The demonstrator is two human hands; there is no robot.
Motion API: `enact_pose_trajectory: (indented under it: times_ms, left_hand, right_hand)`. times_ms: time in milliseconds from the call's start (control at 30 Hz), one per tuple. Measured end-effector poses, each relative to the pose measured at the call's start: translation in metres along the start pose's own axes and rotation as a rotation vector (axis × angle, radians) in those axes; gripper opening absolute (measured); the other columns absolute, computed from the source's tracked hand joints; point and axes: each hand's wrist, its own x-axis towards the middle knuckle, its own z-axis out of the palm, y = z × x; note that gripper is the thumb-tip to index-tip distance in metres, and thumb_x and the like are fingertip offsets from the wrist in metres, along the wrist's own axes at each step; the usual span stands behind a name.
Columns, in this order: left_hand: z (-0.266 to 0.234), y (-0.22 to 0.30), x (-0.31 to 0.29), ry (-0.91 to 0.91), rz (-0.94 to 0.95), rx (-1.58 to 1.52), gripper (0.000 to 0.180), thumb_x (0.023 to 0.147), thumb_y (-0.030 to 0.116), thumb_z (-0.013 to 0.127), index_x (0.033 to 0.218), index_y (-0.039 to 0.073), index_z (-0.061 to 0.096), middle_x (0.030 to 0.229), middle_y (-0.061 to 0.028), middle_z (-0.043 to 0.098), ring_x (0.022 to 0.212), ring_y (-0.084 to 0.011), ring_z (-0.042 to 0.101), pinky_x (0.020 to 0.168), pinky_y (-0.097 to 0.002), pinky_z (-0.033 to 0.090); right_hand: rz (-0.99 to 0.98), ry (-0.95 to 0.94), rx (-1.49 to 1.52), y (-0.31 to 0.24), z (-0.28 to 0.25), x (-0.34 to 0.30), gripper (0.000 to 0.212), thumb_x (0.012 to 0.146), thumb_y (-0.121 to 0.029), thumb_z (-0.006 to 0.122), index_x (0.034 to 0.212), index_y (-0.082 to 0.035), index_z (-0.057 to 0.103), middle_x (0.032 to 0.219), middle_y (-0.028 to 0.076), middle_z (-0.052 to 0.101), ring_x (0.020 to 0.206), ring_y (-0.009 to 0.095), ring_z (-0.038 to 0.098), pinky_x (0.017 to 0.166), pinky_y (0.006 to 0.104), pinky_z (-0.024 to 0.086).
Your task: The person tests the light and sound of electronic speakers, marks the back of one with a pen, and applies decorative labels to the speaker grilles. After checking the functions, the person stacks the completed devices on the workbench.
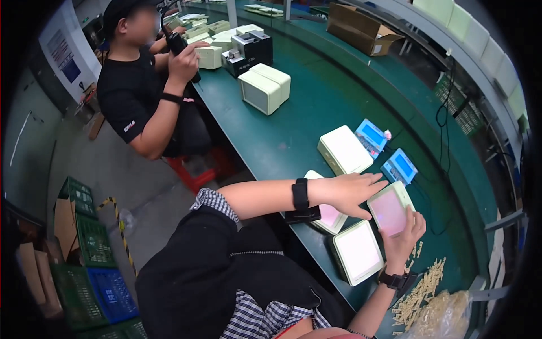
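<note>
My right hand (402, 237) grips the near right edge of a cream square device (389, 210) whose screen glows pink. Over the far left corner of that device, my left hand (353, 192) reaches with fingers spread and thumb close to its edge. A second cream device (358, 252), its screen lit white, lies just to the left of my right wrist. Partly hidden under my left forearm is a third one with a pinkish screen (329, 218). Beyond my left hand are a cream box-shaped unit (344, 150) and two small blue-screened meters (374, 135) (400, 166).
Small beige parts (418, 296) lie piled beside a clear plastic bag (443, 317) at the near right. Paired cream housings (265, 87) and a black machine (248, 52) stand farther along the green bench (271, 144). A co-worker (132, 85) sits at left, holding a black handheld object. Crates (96, 240) line the floor.
</note>
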Motion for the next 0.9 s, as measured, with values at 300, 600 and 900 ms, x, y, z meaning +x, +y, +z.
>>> enact_pose_trajectory:
  times_ms: [300, 600, 900]
  left_hand:
    - [0.0, -0.016, -0.01, 0.056, 0.031, 0.044, 0.078, 0.084, 0.035, 0.068, 0.146, 0.002, 0.034, 0.145, -0.0265, 0.041, 0.13, -0.044, 0.044, 0.108, -0.0453, 0.036]
    - [0.023, -0.026, -0.065, 0.017, -0.139, 0.346, 0.069, 0.088, 0.044, 0.06, 0.143, 0.005, 0.042, 0.139, -0.0217, 0.048, 0.133, -0.0368, 0.041, 0.112, -0.0534, 0.026]
    - [0.026, -0.024, -0.066, 0.102, -0.133, 0.322, 0.064, 0.087, 0.044, 0.06, 0.137, 0.005, 0.048, 0.132, -0.0164, 0.054, 0.123, -0.0339, 0.048, 0.11, -0.0513, 0.028]
  right_hand:
    - [0.01, 0.218, 0.428, 0.023, 0.021, -0.017, 0.046, 0.07, 0.001, 0.074, 0.115, -0.003, 0.063, 0.133, 0.017, 0.055, 0.121, 0.035, 0.054, 0.102, 0.0418, 0.044]
    - [0.082, 0.3, 0.583, 0.037, 0.031, -0.028, 0.038, 0.074, -0.006, 0.078, 0.111, -0.005, 0.066, 0.129, 0.016, 0.058, 0.115, 0.03, 0.059, 0.093, 0.0375, 0.049]
    - [0.042, 0.31, 0.494, 0.031, 0.027, -0.028, 0.033, 0.076, -0.008, 0.078, 0.107, -0.005, 0.067, 0.126, 0.017, 0.059, 0.11, 0.032, 0.061, 0.089, 0.0374, 0.05]
